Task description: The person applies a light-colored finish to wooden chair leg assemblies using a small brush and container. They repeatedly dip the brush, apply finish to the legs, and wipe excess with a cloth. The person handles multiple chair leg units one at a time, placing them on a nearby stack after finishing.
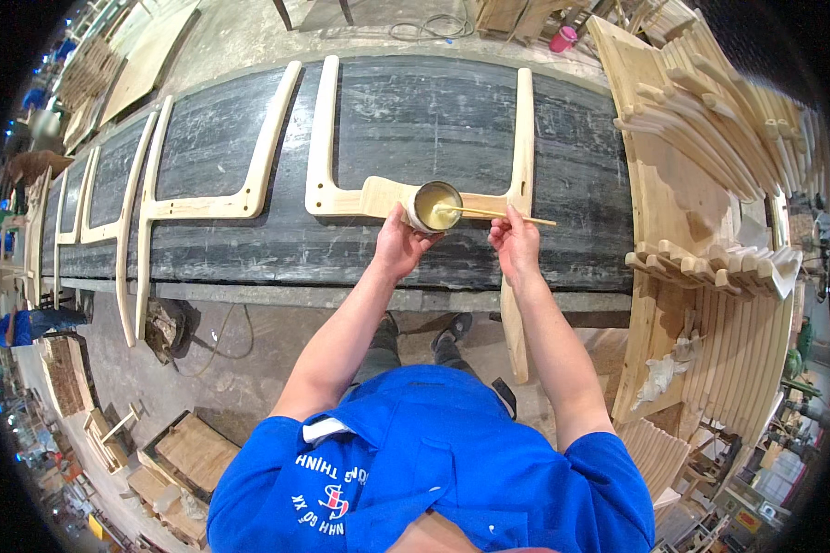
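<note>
My left hand grips a round cup of pale yellow paste, tilted so its mouth faces me. Between the fingers of my right hand is a thin wooden stick, its far end dipped in the paste. Both hands are above a U-shaped wooden frame lying on the dark table. Beside the cup, a wider flat piece of pale wood overlaps the frame's crossbar; whether it is joined there cannot be made out. One frame leg reaches past the table's near edge.
More wooden frames lie leftward along the dark table. To the right, curved wooden parts are stacked beside boards. Under the near edge, a cable runs over the floor. A pink container stands beyond the table.
</note>
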Motion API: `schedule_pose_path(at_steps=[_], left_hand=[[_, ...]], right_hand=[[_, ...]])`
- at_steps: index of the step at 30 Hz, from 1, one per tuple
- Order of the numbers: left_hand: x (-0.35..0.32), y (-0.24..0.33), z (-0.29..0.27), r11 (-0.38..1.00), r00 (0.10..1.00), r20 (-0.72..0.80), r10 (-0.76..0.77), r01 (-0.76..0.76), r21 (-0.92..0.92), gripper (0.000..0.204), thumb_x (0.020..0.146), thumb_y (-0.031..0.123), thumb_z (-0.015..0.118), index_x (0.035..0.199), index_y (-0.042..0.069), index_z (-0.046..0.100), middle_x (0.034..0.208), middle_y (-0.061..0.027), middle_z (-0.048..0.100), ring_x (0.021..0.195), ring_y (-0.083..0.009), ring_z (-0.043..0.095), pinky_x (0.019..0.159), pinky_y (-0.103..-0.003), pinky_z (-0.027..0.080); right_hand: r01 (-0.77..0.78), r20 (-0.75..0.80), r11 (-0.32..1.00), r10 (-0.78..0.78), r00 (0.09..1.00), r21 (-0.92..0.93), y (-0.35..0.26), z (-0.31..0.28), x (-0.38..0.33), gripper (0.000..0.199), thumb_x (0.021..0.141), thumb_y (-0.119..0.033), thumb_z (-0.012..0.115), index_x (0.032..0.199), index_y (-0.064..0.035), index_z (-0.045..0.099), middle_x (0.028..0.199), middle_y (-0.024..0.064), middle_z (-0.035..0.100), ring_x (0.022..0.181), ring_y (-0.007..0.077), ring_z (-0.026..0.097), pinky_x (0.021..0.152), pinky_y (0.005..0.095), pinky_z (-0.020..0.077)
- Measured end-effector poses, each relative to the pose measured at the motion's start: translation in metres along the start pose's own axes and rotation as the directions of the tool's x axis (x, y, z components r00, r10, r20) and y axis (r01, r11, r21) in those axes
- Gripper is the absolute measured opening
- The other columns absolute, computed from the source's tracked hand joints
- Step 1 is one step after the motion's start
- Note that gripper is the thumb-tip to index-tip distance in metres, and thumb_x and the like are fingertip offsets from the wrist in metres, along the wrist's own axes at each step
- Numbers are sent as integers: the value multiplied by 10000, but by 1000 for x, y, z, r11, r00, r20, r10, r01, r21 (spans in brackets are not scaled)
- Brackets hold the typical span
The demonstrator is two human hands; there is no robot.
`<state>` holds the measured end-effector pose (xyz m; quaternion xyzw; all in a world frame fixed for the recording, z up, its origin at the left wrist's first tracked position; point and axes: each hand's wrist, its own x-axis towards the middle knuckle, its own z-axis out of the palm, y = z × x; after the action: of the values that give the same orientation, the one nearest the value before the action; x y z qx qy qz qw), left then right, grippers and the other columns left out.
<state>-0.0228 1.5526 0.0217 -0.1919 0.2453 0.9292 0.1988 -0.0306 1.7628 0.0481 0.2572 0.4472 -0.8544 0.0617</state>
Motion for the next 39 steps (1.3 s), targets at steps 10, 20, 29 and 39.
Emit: schedule_pose_path(at_steps=[10,20,29,39], left_hand=[[9,-1,-18,1000,992,-128,14,-14,-1,526,972,436,240,1331,59,324,1322,-144,414,1197,-305,443,984,-513,389],[-30,20,-70,994,977,-189,100,-107,-26,511,972,429,255,1331,71,318,1282,-133,451,1142,-288,494,915,-486,457],[-48,28,-83,986,970,-208,124,-144,-83,524,968,442,232,1334,81,331,1322,-132,432,1175,-302,464,956,-503,406],[-62,38,-93,982,978,-165,130,-150,-114,518,968,435,244,1327,81,361,1307,-141,456,1164,-321,477,976,-491,392]], right_hand=[[202,156,976,-188,970,-78,-33,-1,18,126,898,-169,553,878,-68,481,735,88,614,611,143,605,515,258,494],[517,394,480,-338,855,-709,-16,26,36,174,869,-174,585,784,-33,529,630,40,596,588,96,603,541,233,469],[730,691,114,-255,677,-673,-6,43,44,178,857,-169,589,785,-23,516,597,126,521,580,261,562,544,343,437],[677,648,63,-239,724,-733,-14,59,49,173,854,-156,589,789,-23,498,644,136,551,594,265,569,552,344,443]])
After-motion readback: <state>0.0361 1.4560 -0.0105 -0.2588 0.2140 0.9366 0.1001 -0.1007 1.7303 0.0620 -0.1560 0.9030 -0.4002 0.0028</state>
